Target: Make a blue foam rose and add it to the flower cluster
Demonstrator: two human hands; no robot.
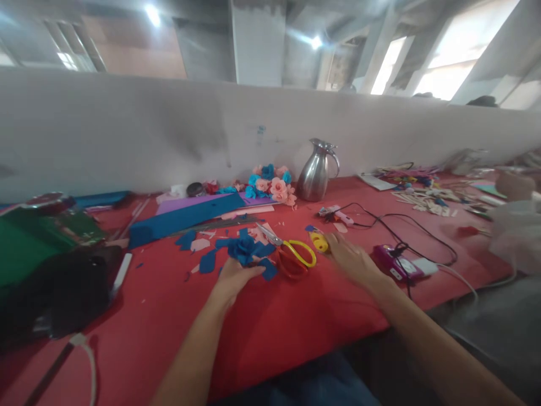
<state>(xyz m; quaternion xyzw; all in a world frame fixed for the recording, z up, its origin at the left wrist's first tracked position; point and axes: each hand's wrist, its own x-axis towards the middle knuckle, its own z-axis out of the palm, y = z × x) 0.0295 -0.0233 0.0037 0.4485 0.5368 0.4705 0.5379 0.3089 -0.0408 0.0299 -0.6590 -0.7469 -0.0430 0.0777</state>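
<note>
Left hand: by the left hand [236, 277] a blue paper flower [242, 248] is held from below, near the table's middle; the fingers beneath it are largely hidden, as is any stem.
Right hand: by the right hand [349, 256] a yellow roll [320, 243] is touched at its right side; whether it is gripped or only touched cannot be told, the fingertips being blurred.
Scissors: the scissors [276, 241] are laid open between the two hands, with one yellow handle loop seen clearly and the other lost against the red table cover [262, 332].
Blue scraps: blue paper pieces [207, 261] are scattered around the flower, some partly covered by it.
Finished-looking blooms: a cluster of pink and blue flowers [273, 185] is set beside a steel jug [316, 172]; its lower edge is crowded by paper sheets.
Right side: a purple power strip [395, 264] is crossed by a dark cable, its sockets partly covered.
Far right: a blurred person's hand [509, 185] is seen, its owner cut off by the frame.
Left edge: a black bag-like object [63, 287] is too dark to be made out.
</note>
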